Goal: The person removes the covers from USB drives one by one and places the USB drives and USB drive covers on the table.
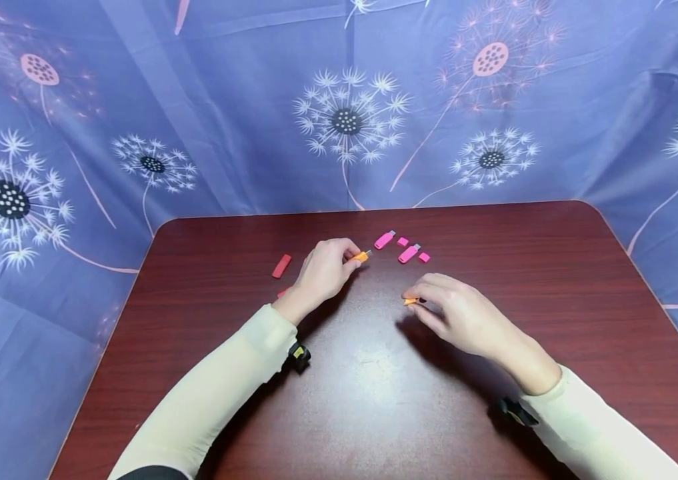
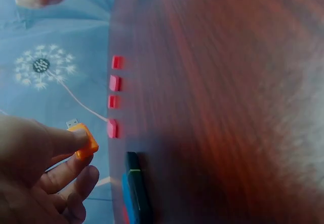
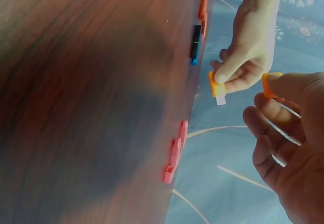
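Between thumb and fingers, my left hand [image 1: 323, 270] pinches an orange USB flash drive [image 1: 363, 257], its metal plug bare and pointing away from the hand. My right hand [image 1: 465, 317] holds a small orange cap [image 3: 271, 85] between thumb and fingertips, apart from the drive. Beyond the hands lie two pink USB flash drives [image 1: 384, 241] with their plugs exposed. Each has a loose pink cap [image 1: 424, 258] beside it. In the left wrist view, both the orange drive and the right hand's cap are held above the table.
A red stick [image 1: 281, 267] lies left of my left hand, and another red piece [image 1: 282, 292] is mostly hidden behind that wrist. The left wrist view shows a black stick [image 2: 137, 188] beside a blue one [image 2: 127, 198]. A dandelion-print cloth [image 1: 243, 120] hangs behind the brown table [image 1: 555, 253].
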Tool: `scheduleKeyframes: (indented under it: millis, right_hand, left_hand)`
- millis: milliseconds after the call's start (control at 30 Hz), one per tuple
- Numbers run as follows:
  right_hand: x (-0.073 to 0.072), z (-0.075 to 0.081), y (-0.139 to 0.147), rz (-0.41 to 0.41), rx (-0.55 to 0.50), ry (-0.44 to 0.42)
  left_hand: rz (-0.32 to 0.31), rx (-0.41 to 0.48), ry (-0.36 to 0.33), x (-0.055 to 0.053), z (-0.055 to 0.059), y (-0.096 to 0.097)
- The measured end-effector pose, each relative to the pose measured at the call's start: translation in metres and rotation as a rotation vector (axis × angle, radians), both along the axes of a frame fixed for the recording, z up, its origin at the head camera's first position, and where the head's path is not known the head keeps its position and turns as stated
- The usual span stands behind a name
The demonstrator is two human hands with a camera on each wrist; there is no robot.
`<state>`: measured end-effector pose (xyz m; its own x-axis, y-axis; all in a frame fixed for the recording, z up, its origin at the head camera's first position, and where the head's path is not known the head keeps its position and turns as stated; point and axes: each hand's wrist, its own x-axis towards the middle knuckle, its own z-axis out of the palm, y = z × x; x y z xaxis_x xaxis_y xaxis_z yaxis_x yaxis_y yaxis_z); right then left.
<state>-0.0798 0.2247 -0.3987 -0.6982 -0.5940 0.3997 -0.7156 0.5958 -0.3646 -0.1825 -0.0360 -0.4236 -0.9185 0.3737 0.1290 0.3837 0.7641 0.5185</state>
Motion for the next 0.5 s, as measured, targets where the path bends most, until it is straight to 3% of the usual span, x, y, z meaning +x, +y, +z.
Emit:
scheduleKeyframes:
  millis: [267, 500]
  right_hand:
    - [0.002, 0.0, 0.001, -0.018, 0.002, -0.013]
    - [0.003, -0.002, 0.002, -0.018, -0.006, -0.011]
  left_hand:
    - [0.062, -0.068, -0.104, -0.019, -0.007, 0.01]
    - [0.077, -0.104, -0.121, -0.028, -0.012, 0.016]
